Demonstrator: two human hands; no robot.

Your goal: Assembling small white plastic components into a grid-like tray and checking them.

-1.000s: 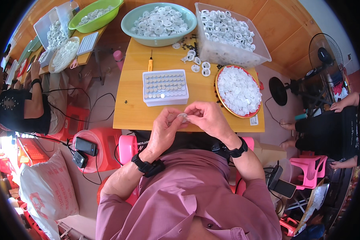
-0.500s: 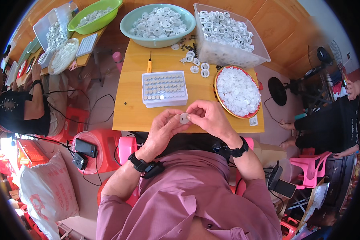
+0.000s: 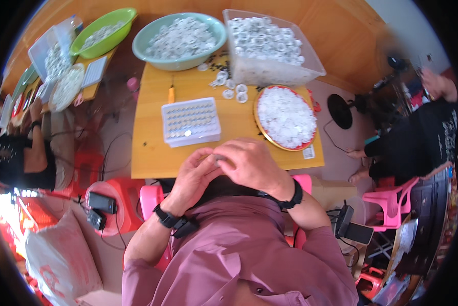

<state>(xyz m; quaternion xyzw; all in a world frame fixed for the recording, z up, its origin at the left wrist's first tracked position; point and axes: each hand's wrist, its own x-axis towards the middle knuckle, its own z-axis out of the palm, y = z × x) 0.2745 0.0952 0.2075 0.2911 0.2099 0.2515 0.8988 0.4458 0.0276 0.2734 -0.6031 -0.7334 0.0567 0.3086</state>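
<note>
My left hand (image 3: 194,172) and my right hand (image 3: 253,162) meet just past the table's near edge. Fingers of both are pinched round a small round plastic piece (image 3: 219,157), mostly covered by them and blurred. Beyond the hands stands a white tray (image 3: 192,139) with rows of small silvery round discs (image 3: 190,120). To the right of it lies a red-rimmed round plate (image 3: 260,126) heaped with small translucent white pieces (image 3: 286,116).
A pale green basin (image 3: 180,63) and a clear plastic bin (image 3: 270,73), both full of white ring-shaped parts, stand at the back. A yellow-handled screwdriver (image 3: 171,95) lies behind the tray. Loose white rings (image 3: 241,96) sit nearby. People are at left and right.
The view has shifted, moving the table left and slightly down. My right hand has turned over the round piece, whose white face showed before and is now mostly covered.
</note>
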